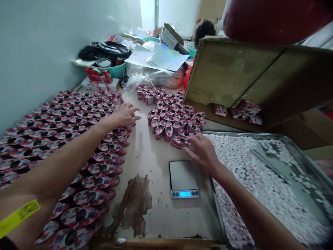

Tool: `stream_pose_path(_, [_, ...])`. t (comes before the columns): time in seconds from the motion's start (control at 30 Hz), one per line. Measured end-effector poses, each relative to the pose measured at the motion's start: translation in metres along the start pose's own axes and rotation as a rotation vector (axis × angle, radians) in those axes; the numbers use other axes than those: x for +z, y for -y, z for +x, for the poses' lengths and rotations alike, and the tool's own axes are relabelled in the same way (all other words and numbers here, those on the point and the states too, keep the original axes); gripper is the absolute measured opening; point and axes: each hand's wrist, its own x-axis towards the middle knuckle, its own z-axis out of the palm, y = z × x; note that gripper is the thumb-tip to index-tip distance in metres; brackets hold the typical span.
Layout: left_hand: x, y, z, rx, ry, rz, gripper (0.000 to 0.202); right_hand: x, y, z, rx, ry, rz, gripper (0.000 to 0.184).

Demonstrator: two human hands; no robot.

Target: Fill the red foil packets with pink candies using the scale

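Worn tabletop (142, 156) bears open-topped printed cartons (95, 169) in two groups. The left hand (123, 114), fingers apart, hovers by the larger; the right hand (204, 152) is at the smaller group's nearest carton (177, 140), its grip impossible to tell.

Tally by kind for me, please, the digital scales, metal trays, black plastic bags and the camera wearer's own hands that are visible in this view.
Left hand and right hand: 2
Digital scale: 1
Metal tray: 1
Black plastic bag: 1
Total: 5
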Motion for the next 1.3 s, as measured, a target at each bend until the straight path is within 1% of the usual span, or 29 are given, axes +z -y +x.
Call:
stream_pose_path(0.03, [0.005,-0.004,-0.004,0.002,0.0,0.046,0.05,0.002,0.003,0.003,-0.005,0.024,-0.058,0.023])
stream_pose_path(0.1, [0.01,-0.011,-0.01,-0.011,0.011,0.069,0.047,0.005,0.011,0.012,-0.02,0.081,-0.201,0.017])
stream_pose_path(0.17, [0.006,-0.014,-0.013,-0.011,-0.009,0.076,0.055,0.004,0.019,0.021,-0.041,0.135,-0.326,0.012])
stream_pose_path(0.23, [-0.009,-0.016,-0.02,0.047,-0.06,0.068,0.069,-0.005,0.026,0.024,-0.059,0.162,-0.394,0.012])
stream_pose_path(0.3, [-0.031,-0.018,-0.034,0.139,-0.128,0.04,0.074,-0.018,0.032,0.017,-0.09,0.166,-0.398,0.012])
stream_pose_path(0.37, [-0.057,-0.024,-0.059,0.218,-0.162,0.026,0.071,-0.031,0.04,0.0,-0.134,0.169,-0.366,0.013])
stream_pose_path(0.43, [-0.078,-0.039,-0.095,0.274,-0.148,0.051,0.063,-0.039,0.048,-0.02,-0.175,0.185,-0.323,0.017])
stream_pose_path(0.5, [-0.088,-0.065,-0.137,0.308,-0.151,0.099,0.053,-0.041,0.056,-0.039,-0.192,0.21,-0.293,0.021])
stream_pose_path(0.53, [-0.088,-0.081,-0.158,0.317,-0.181,0.124,0.049,-0.042,0.059,-0.047,-0.193,0.215,-0.277,0.021])
stream_pose_path(0.6, [-0.076,-0.116,-0.198,0.325,-0.229,0.14,0.044,-0.047,0.06,-0.06,-0.174,0.175,-0.225,0.014])
stream_pose_path(0.63, [-0.065,-0.133,-0.216,0.328,-0.246,0.126,0.043,-0.052,0.057,-0.067,-0.155,0.13,-0.185,0.013])
stream_pose_path(0.67, [-0.052,-0.149,-0.231,0.325,-0.258,0.096,0.042,-0.058,0.051,-0.075,-0.126,0.07,-0.139,0.017])
stream_pose_path(0.7, [-0.038,-0.163,-0.243,0.312,-0.249,0.057,0.043,-0.066,0.042,-0.084,-0.081,0.004,-0.095,0.02])
stream_pose_path(0.73, [-0.023,-0.174,-0.253,0.291,-0.242,0.013,0.043,-0.074,0.03,-0.096,-0.02,-0.048,-0.057,0.02])
stream_pose_path(0.77, [-0.009,-0.184,-0.26,0.264,-0.231,-0.032,0.045,-0.081,0.018,-0.11,0.055,-0.071,-0.025,0.017])
stream_pose_path(0.8, [0.004,-0.191,-0.264,0.231,-0.222,-0.074,0.046,-0.087,0.005,-0.126,0.136,-0.065,-0.001,0.015])
stream_pose_path(0.87, [0.024,-0.2,-0.267,0.159,-0.223,-0.151,0.049,-0.094,-0.017,-0.16,0.254,0.051,0.029,0.013])
stream_pose_path(0.9, [0.031,-0.203,-0.265,0.115,-0.234,-0.187,0.049,-0.093,-0.025,-0.176,0.261,0.128,0.032,0.017])
stream_pose_path(0.97, [0.039,-0.207,-0.26,0.022,-0.27,-0.275,0.047,-0.086,-0.032,-0.2,0.214,0.268,0.001,0.04])
stream_pose_path(1.0, [0.041,-0.209,-0.256,-0.021,-0.286,-0.333,0.046,-0.081,-0.033,-0.207,0.186,0.312,-0.039,0.052])
stream_pose_path(1.03, [0.043,-0.211,-0.252,-0.06,-0.3,-0.395,0.045,-0.075,-0.032,-0.209,0.169,0.338,-0.093,0.062])
stream_pose_path(1.07, [0.045,-0.212,-0.249,-0.094,-0.312,-0.458,0.045,-0.068,-0.032,-0.209,0.165,0.346,-0.154,0.067])
stream_pose_path(1.1, [0.046,-0.214,-0.246,-0.119,-0.316,-0.516,0.046,-0.063,-0.031,-0.205,0.165,0.34,-0.215,0.066])
stream_pose_path(1.13, [0.048,-0.215,-0.244,-0.137,-0.313,-0.567,0.047,-0.058,-0.032,-0.2,0.16,0.329,-0.268,0.06])
stream_pose_path(1.2, [0.051,-0.217,-0.242,-0.171,-0.293,-0.639,0.047,-0.051,-0.038,-0.187,0.132,0.333,-0.303,0.041])
stream_pose_path(1.27, [0.053,-0.218,-0.244,-0.208,-0.264,-0.684,0.043,-0.05,-0.048,-0.175,0.123,0.362,-0.229,0.029])
stream_pose_path(1.3, [0.054,-0.218,-0.245,-0.225,-0.256,-0.696,0.04,-0.051,-0.054,-0.171,0.155,0.366,-0.162,0.025])
